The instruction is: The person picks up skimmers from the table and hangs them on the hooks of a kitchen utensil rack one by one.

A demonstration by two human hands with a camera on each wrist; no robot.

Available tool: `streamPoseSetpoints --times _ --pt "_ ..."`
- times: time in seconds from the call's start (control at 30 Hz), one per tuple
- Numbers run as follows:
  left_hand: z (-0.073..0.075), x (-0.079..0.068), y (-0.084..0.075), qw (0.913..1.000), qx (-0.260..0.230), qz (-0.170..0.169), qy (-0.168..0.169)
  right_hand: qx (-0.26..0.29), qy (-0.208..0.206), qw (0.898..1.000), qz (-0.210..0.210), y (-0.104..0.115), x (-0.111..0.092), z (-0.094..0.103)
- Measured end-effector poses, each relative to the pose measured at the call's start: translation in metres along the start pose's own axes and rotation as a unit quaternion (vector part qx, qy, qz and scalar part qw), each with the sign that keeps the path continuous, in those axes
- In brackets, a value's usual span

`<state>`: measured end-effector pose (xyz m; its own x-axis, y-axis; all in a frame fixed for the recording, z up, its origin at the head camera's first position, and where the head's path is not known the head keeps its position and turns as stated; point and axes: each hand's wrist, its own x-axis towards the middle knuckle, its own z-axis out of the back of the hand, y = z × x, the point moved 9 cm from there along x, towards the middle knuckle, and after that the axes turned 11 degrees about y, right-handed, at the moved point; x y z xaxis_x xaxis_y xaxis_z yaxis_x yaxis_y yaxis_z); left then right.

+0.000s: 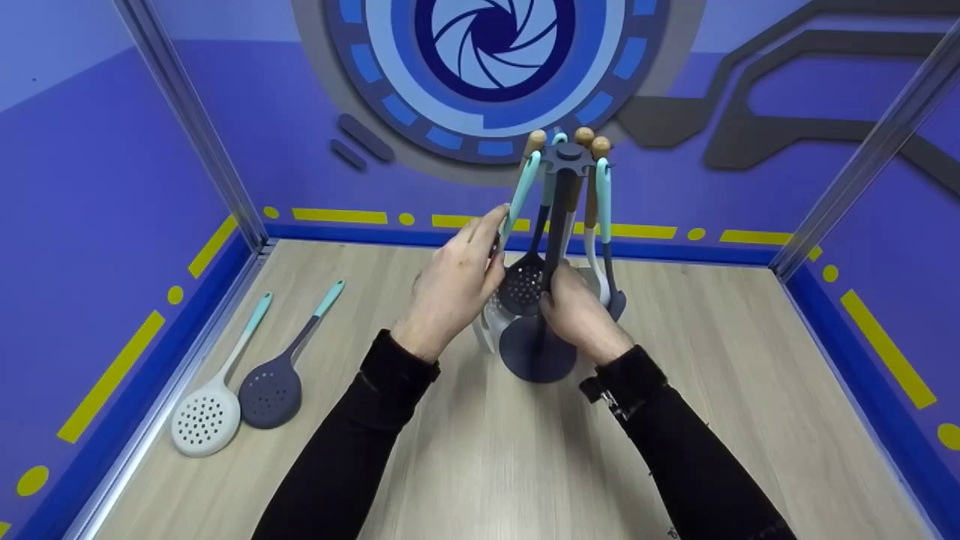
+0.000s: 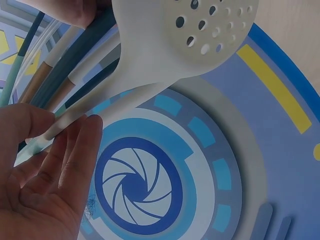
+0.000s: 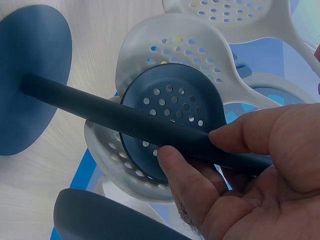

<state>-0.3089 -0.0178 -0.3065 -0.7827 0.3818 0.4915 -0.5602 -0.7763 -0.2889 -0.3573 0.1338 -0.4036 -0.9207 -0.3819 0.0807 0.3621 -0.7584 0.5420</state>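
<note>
My right hand (image 1: 585,311) grips the dark pole (image 3: 115,120) of a rotating utensil stand, its round base (image 1: 536,364) below. My left hand (image 1: 457,277) pinches a white skimmer (image 2: 150,55) by its mint handle (image 1: 523,191), between thumb and fingers in the left wrist view. That handle's top is close to the stand's notched hanger (image 1: 568,156); whether it hangs there I cannot tell. Several utensils hang around the pole, among them a dark skimmer (image 1: 520,285) and a mint-handled dark utensil (image 1: 604,195). Others have wooden handles (image 1: 584,136).
On the wooden table's left side lie a white skimmer (image 1: 206,420) and a dark skimmer (image 1: 271,394), both mint-handled. Blue printed panels (image 1: 247,112) stand at the back and both sides, joined by metal corner posts (image 1: 199,127).
</note>
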Motion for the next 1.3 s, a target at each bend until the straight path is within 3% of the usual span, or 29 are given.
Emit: streamPoseSetpoints --times 0.63,0.87,1.1,1.3 --pt "-0.006 -0.002 0.01 0.9997 -0.011 0.013 0.014 0.004 0.013 1.0 -0.013 -0.003 0.0 -0.002" --pt "-0.01 -0.008 0.018 0.9996 -0.006 0.019 0.021 0.009 0.009 1.0 -0.007 -0.003 0.001 -0.002" --pt "-0.014 -0.015 0.03 0.999 -0.017 0.028 0.031 0.009 0.028 0.999 -0.041 -0.006 0.0 -0.005" --pt "-0.014 -0.02 0.04 0.9986 -0.015 0.037 0.034 0.01 0.027 0.999 -0.041 -0.006 0.0 -0.004"
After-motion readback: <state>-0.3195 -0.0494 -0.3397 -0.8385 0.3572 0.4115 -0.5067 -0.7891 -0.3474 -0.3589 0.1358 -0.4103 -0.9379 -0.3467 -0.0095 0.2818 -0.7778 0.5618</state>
